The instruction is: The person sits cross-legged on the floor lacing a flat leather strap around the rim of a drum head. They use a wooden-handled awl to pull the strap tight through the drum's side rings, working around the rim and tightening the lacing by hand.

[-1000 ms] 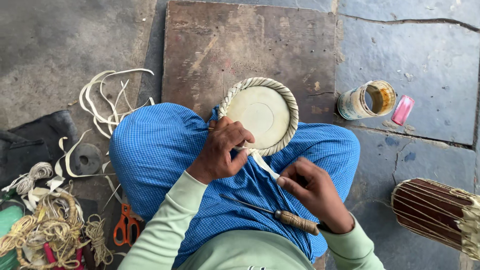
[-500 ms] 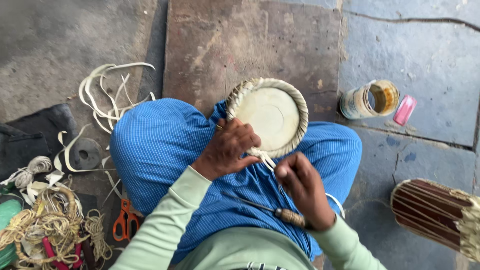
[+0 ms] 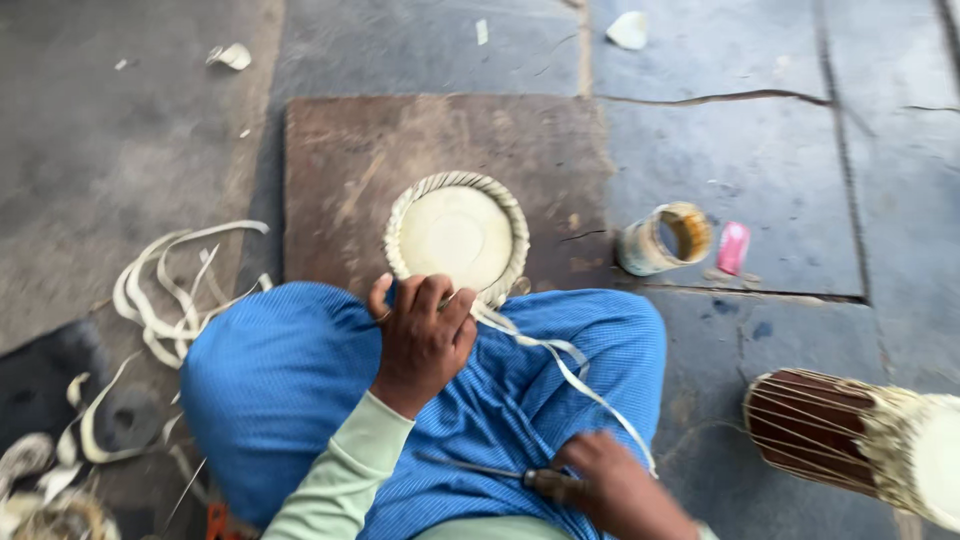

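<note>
Left hand [image 3: 425,335] clamped on the near rim of the round drumhead [image 3: 458,238] — fingers curled tight, disc resting on the blue-clad lap. Right hand [image 3: 620,490], near and blurred, apparently pulling the pale strip [image 3: 570,375] taut — awl [image 3: 500,473] beside it.

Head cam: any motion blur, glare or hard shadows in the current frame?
Head view: motion blur smears the whole frame; the left hand on the round woven disc and the right hand by the wooden-handled tool have soft edges. Light is flat and diffuse, with no glare and no hard shadows. The drum is cut by the right edge.
</note>
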